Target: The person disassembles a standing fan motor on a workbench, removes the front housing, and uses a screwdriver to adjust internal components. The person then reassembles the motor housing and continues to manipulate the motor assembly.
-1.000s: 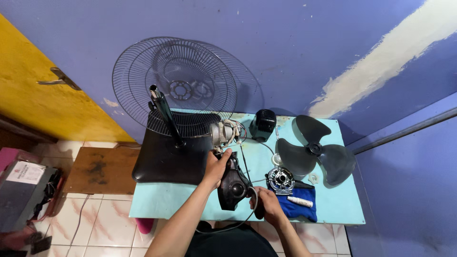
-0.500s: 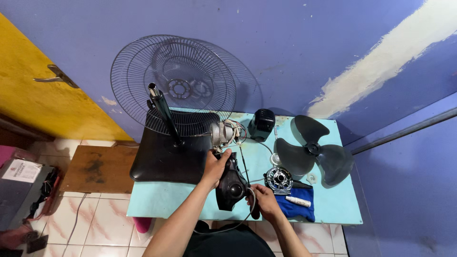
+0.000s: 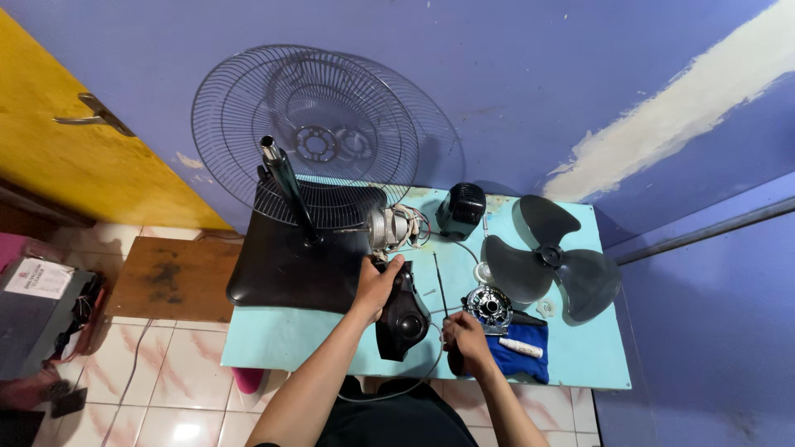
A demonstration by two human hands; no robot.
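Right hand (image 3: 465, 335) hides its tool's handle; blue cloth (image 3: 517, 354) partly covers a white tube (image 3: 520, 348).

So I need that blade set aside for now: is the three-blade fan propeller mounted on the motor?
No, the fan blade lies flat on the table, apart from the motor.

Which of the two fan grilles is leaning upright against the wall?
The larger round grille, standing against the purple wall. The other grille lies low on the black fan base, behind the pole.

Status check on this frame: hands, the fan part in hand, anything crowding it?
Left hand gripping black motor housing at its top. Right hand holding a thin black tool. Motor and black base close by, cable looping underneath.
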